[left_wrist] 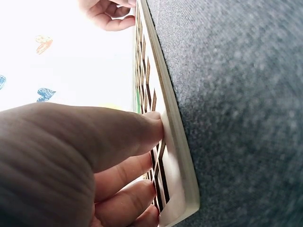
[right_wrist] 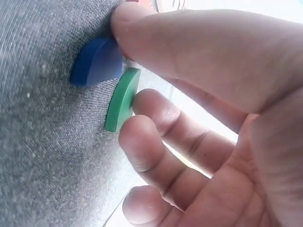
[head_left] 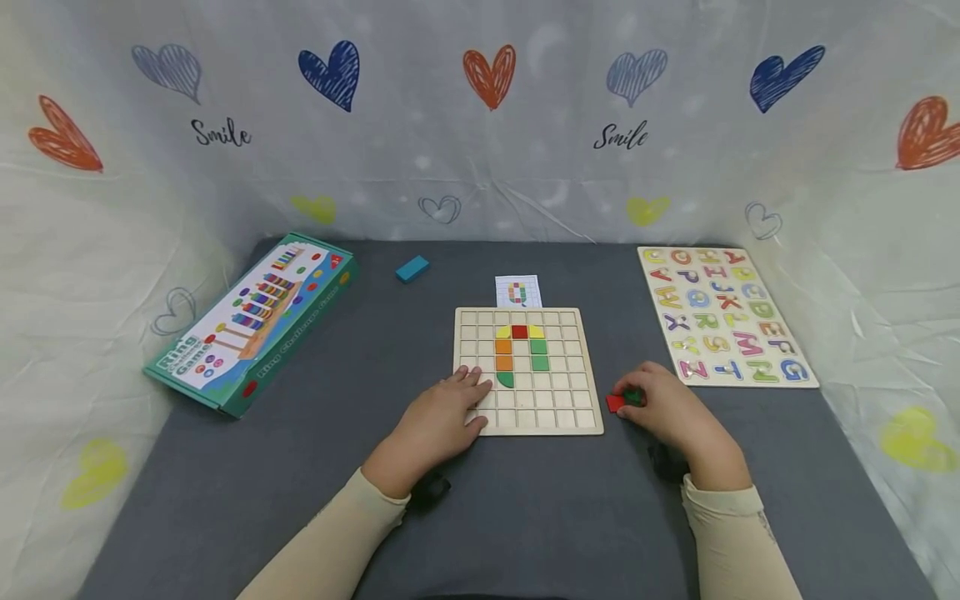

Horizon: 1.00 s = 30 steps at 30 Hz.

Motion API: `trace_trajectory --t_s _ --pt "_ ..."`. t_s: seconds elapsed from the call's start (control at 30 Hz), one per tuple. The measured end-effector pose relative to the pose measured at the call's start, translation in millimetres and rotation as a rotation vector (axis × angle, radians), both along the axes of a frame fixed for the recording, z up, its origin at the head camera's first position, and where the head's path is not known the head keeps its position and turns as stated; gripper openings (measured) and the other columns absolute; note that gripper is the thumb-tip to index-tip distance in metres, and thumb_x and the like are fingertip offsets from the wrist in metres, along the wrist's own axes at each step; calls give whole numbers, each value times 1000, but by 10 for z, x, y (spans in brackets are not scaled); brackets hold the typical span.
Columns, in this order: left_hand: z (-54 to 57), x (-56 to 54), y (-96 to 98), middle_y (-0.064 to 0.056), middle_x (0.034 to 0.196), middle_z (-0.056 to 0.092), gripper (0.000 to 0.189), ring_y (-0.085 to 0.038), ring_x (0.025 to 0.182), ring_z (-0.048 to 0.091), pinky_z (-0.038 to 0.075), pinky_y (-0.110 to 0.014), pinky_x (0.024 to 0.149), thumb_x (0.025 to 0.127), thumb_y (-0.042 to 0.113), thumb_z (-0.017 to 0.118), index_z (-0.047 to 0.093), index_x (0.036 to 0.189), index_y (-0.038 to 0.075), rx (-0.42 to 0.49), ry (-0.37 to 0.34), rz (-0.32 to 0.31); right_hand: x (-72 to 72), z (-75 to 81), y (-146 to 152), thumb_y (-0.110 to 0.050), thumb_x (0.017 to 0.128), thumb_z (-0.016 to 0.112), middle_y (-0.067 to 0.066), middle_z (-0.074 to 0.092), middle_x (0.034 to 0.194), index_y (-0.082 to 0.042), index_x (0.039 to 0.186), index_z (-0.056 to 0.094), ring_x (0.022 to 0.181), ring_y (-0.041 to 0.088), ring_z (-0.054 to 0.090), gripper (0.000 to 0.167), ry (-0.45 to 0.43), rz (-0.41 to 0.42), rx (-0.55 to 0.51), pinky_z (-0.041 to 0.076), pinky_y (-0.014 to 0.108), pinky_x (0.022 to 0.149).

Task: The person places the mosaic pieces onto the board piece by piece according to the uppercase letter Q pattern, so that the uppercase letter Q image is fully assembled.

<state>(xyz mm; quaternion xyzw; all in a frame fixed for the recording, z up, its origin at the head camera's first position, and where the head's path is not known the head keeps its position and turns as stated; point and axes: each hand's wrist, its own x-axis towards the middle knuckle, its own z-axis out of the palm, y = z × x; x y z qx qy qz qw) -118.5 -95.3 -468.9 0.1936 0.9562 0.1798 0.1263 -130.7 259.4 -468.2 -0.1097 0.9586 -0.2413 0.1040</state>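
A wooden grid board (head_left: 555, 421) lies flat on the table, with red, yellow, orange and green tiles forming an arch in its cells. My left hand (head_left: 442, 417) rests on the board's left side, its thumb (left_wrist: 142, 132) on the frame near the edge. To the right of the board, my right hand (head_left: 671, 412) pinches a red tile (head_left: 615, 403) between thumb and index finger, low over the table. Beneath that hand lie a green curved-edge tile (right_wrist: 122, 101) and a blue curved-edge tile (right_wrist: 97, 64). The index fingertip is mostly hidden in the right wrist view.
A small pattern card (head_left: 528, 283) touches the board's far edge. A blue block (head_left: 412, 268) lies at the back left. The game box (head_left: 247, 325) stands on the left, and an alphabet puzzle board (head_left: 727, 321) on the right. Fabric curtains surround the table.
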Motion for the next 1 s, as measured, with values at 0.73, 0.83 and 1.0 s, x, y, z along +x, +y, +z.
trace_trajectory --t_s 0.73,0.83,1.0 --pt "-39 -15 -49 -7 170 49 61 -28 163 39 39 -56 130 102 30 77 59 159 16 4 -15 1 -273 331 -735 -10 102 75 2 67 83 -14 104 73 73 19 56 5 75 15 -99 46 35 66" --pt "-44 -23 -41 -5 171 48 62 -27 164 38 39 -56 130 103 32 77 58 160 18 -4 -26 4 -363 298 -968 -10 101 76 2 73 91 -13 104 75 79 20 60 4 82 51 -95 50 36 71" --pt "-38 -29 -31 -5 171 48 62 -27 164 38 39 -56 129 102 33 77 58 160 18 -9 -27 1 -440 164 -1187 -10 101 77 3 76 95 -13 101 74 84 20 65 4 62 86 -79 55 39 79"
